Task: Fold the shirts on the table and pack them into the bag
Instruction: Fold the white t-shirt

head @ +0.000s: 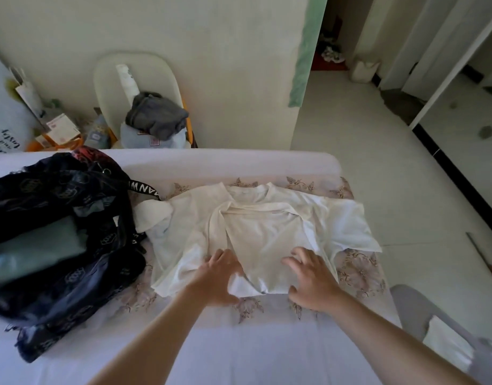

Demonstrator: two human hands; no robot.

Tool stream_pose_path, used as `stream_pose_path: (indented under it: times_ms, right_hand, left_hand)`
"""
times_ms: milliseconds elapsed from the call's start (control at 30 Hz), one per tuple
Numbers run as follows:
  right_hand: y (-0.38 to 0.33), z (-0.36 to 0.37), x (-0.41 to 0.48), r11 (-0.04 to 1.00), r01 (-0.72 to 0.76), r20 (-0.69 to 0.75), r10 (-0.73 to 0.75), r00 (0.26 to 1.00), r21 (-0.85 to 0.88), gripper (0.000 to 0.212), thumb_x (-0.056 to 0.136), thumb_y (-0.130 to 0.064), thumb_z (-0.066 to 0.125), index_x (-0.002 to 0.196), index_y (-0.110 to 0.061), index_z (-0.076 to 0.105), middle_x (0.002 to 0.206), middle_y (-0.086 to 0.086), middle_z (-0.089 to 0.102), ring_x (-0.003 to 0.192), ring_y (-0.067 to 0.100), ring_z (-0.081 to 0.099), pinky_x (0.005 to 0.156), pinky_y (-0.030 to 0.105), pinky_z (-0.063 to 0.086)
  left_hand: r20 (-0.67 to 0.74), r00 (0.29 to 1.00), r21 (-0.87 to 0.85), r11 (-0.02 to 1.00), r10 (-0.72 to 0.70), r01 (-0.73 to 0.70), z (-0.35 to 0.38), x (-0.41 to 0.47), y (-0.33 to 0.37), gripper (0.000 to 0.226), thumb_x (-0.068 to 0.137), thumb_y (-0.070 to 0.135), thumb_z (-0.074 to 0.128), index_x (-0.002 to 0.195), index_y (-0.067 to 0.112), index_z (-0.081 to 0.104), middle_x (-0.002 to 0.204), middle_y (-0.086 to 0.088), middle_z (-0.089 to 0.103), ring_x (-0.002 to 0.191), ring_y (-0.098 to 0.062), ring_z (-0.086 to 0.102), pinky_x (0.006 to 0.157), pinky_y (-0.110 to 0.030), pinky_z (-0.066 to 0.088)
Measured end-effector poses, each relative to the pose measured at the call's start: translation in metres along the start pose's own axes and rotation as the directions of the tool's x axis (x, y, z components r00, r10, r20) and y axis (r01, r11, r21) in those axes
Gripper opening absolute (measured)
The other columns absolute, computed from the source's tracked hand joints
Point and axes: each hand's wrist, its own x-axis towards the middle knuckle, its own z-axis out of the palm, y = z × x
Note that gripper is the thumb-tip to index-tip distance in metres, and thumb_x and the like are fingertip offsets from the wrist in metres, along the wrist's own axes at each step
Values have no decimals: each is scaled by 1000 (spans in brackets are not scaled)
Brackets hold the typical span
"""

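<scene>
White shirt [261,234] centre frame; left hand [220,276], right hand [314,279] on lower hem, fingers spread, pressing fabric flat.

I am seeing soft, dim daylight, floor [378,162] at right glowing brighter, wide lens bending the edges, bag [72,190] blurring at left.

left grip [220,276]: palm down, fingers relaxed, slightly spread, near centre
right grip [314,282]: palm down, fingers spread wide, just right of it
arms: both bare, extended far from near edge
</scene>
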Motion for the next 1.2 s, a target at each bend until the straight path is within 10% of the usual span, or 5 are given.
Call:
stream_pose_path:
  times_ms: [267,500,733,933,1200]
  right_hand:
    - [27,12,-17,999,-4,-73,6,997,36,33,77,0,62,104,-17,68,95,1,58,87,26,62,68,37,51]
    - [8,-10,-46,980,-133,520,39,854,146,3,63,-16,45,63,-13,46,61,4,44,56,18,38,57,46,34]
    - [24,-1,-14,996,-83,-231,79,970,-9,42,74,-13,65,114,-22,64,113,2,58,100,27,59,78,39,49]
    - [47,7,16,984,-133,-170,112,979,-121,54,61,-12,76,113,-23,67,112,0,67,99,26,66,77,41,49]
    - [63,-29,64,854,-445,-368,518,772,268,23,93,-14,49,112,-10,62,100,18,71,89,39,66,77,41,47]
  left_hand:
    - [123,980,-11,988,-154,157,2,-13,-9,30,96,13,52,109,36,65,107,13,57,105,-17,56,87,-33,47]
    - [664,745,-142,970,-56,199,-4,-27,23,24,83,22,68,105,30,71,107,1,73,87,-13,71,77,-26,55]
    - [-235,956,-23,985,-174,174,20,-4,33,30,85,32,65,115,35,65,134,4,47,125,-23,42,99,-41,41]
    - [-251,918,-139,950,-308,281,26,16,-2,55,85,6,51,133,33,50,128,0,46,112,-25,47,92,-42,47]
    - [-348,870,-473,867,-349,159,-34,67,-36,39,75,-10,47,80,21,70,93,5,57,88,-15,57,63,-20,41]
